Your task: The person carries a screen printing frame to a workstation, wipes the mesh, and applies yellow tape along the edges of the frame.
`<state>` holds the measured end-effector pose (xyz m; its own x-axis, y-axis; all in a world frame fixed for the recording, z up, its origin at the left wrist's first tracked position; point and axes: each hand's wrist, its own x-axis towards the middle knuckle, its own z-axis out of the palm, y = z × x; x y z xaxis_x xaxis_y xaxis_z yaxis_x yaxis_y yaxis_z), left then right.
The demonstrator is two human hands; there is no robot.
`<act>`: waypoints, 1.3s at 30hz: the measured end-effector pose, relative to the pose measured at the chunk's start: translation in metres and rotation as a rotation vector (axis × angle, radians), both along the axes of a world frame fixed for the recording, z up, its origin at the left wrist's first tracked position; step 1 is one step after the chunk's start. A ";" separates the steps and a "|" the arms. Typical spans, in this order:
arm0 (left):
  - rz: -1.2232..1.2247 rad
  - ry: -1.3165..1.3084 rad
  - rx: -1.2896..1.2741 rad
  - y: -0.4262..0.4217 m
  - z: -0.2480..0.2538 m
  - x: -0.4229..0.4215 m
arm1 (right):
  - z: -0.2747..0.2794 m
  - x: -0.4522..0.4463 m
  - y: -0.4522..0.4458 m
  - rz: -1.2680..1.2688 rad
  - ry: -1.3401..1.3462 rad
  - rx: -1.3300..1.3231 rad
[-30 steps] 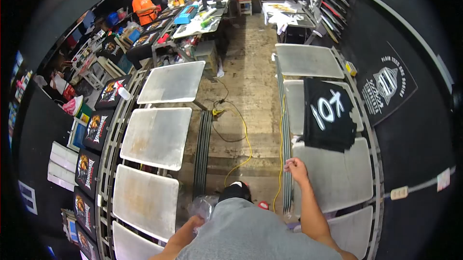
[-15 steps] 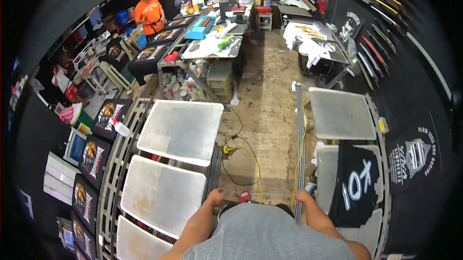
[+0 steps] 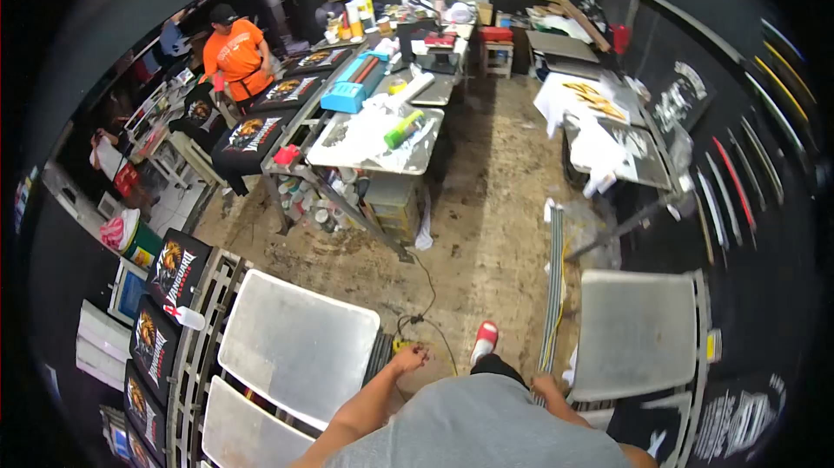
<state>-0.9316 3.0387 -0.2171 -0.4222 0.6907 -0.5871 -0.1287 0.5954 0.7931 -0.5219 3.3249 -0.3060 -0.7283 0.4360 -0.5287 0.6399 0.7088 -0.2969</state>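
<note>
My left hand (image 3: 408, 359) hangs low in front of me with its fingers loosely apart and nothing in it. It is nearest to a yellow plug on the floor and the right edge of a pale flat printing board (image 3: 297, 345). My right hand (image 3: 545, 384) is down at my other side, beside a strip of grey conduits (image 3: 552, 281) on the floor. Its fingers are too small and turned away to make out. To its right is another pale board (image 3: 637, 333). A black shirt (image 3: 641, 423) with white lettering lies partly in view behind that board.
Dark cables (image 3: 423, 294) cross the floor (image 3: 486, 207) ahead. A cluttered worktable (image 3: 365, 155) stands ahead left, a table with white cloth (image 3: 599, 147) ahead right. A person in an orange shirt (image 3: 237, 56) stands at far left. Black printed shirts (image 3: 178, 273) line the left rack.
I have moved forward along the aisle; the boards and tables are nearer. A foot in a red slipper now shows ahead. My left hand's fingers have spread. The person in orange leans differently.
</note>
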 end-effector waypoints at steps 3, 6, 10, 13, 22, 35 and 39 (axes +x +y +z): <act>-0.048 0.200 -0.162 0.047 0.031 -0.068 | 0.002 -0.135 0.150 -0.198 0.078 0.095; -0.073 0.479 -0.239 0.065 0.024 -0.108 | 0.144 -0.264 0.260 -0.449 0.190 -0.077; 0.374 0.225 -0.238 0.082 0.005 -0.145 | 0.224 -0.399 0.360 -0.290 0.657 0.067; -0.110 0.381 -0.461 0.084 -0.030 -0.164 | 0.290 -0.488 0.387 -0.240 0.596 0.059; -0.820 0.374 -0.457 0.207 -0.114 -0.298 | 0.295 -0.764 0.495 0.291 0.722 0.072; 0.758 -0.249 -0.517 0.353 -0.002 -0.348 | 0.323 -1.144 0.575 0.689 0.765 0.109; 0.606 -0.132 -0.583 0.418 0.012 -0.284 | 0.284 -1.235 0.579 0.878 0.738 0.090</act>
